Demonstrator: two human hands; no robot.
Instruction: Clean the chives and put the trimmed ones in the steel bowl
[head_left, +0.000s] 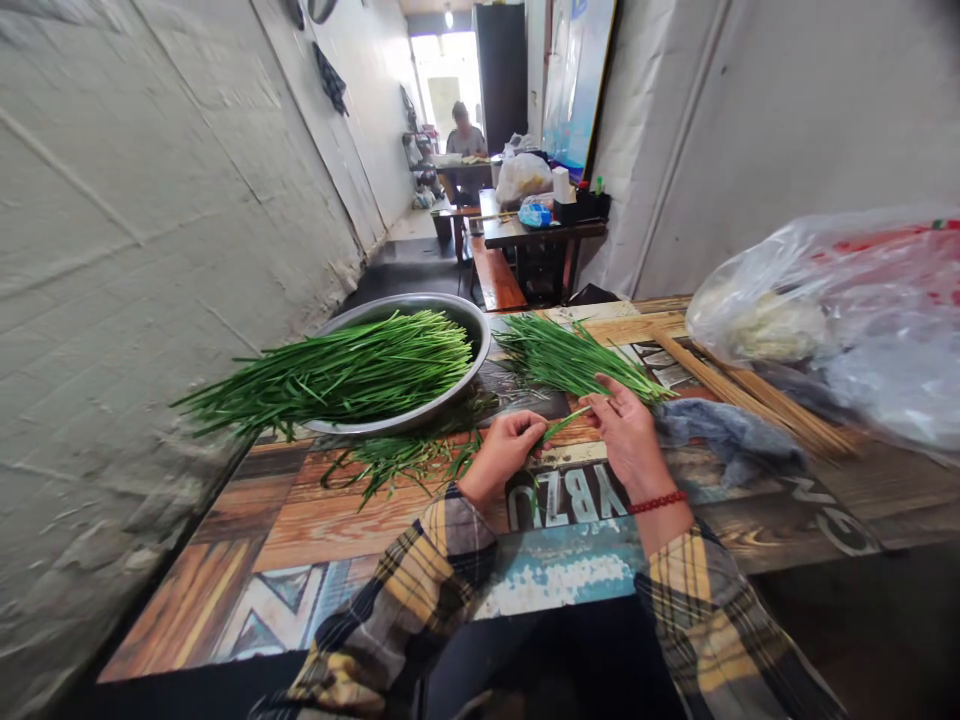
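Note:
A few strands of garlic chives [564,424] stretch between my two hands, low over the table. My left hand [504,452] is closed, thumb against the fingers, on their leafy end. With thumb and forefinger my right hand [621,428] pinches the pale stem end, its other fingers partly raised. Just beyond my hands lies a loose bunch of chives [570,358]. A metal basin [477,372] at the left is heaped with a large bundle of chives [367,365], whose leaves hang over its rim. Limp scraps of leaf [397,462] lie in front of the basin.
Right of my hands are a crumpled grey cloth [724,432], several wooden sticks [739,390] and a big clear plastic bag [840,320]. A whitewashed wall [150,250] borders the left side. Farther back, a person [466,135] sits beyond another table [517,232].

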